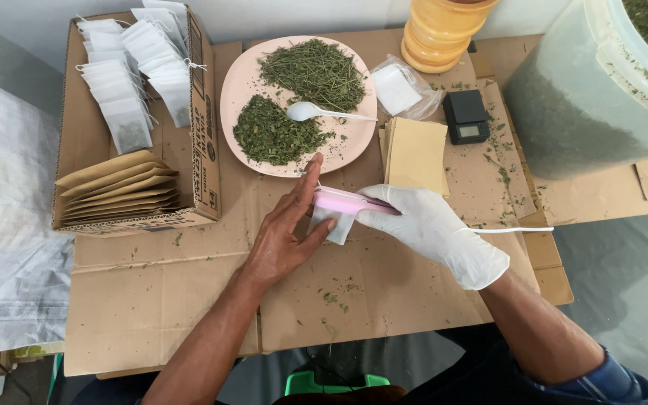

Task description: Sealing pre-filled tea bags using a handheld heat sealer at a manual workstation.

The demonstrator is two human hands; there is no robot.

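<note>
We observe the bare left hand [285, 238] with fingers spread, fingertips steadying a small white filter bag [334, 223]. The gloved right hand [427, 227] is closed around a pink sealer [346, 202], clamped over the bag's top. Just beyond both hands sits a pink plate [354, 146] of dried herbs.

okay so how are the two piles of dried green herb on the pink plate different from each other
The far pile is long, stringy, stemmy pieces; the near pile is finely crumbled leaf. The far pile looks paler and larger; the near pile is darker and flatter. A white plastic spoon lies between them. Both sit loose on the same pink plate.
</note>
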